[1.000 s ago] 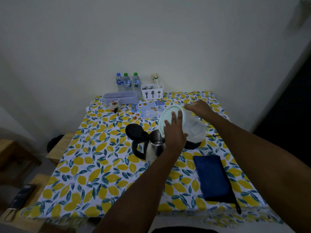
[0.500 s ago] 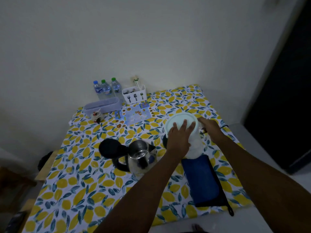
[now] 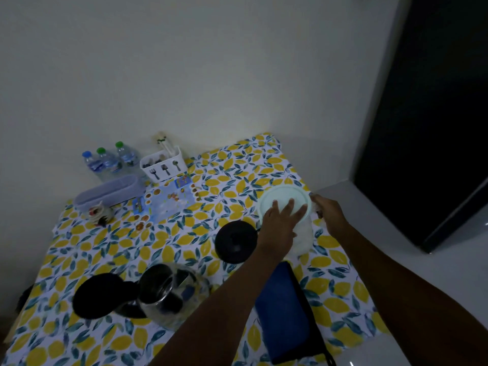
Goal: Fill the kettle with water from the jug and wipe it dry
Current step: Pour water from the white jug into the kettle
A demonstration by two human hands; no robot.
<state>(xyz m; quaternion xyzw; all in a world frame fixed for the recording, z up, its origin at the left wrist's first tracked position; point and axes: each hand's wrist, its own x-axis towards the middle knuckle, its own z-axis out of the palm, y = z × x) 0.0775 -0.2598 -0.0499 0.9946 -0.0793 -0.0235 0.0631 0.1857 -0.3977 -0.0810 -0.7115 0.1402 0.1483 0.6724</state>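
Observation:
A clear plastic jug (image 3: 303,237) with a pale green lid (image 3: 280,198) stands upright near the table's right edge. My left hand (image 3: 280,228) lies flat on the lid, fingers spread. My right hand (image 3: 328,213) grips the jug's handle side on the right. The steel and glass kettle (image 3: 171,297) sits at the front left with its black lid (image 3: 99,297) flipped open. The kettle's round black base (image 3: 235,241) lies between kettle and jug. A folded blue cloth (image 3: 285,315) lies in front of the jug, partly under my left forearm.
The table wears a lemon-print cloth (image 3: 158,249). At the back stand three water bottles (image 3: 108,161), a white cutlery holder (image 3: 163,165), a lilac tray (image 3: 108,192) and a blue leaflet (image 3: 166,200). A dark doorway (image 3: 427,114) is to the right.
The jug went from tilted over the kettle to upright on the table at the right. Both hands stayed on it. The view swung so the kettle now sits lower left.

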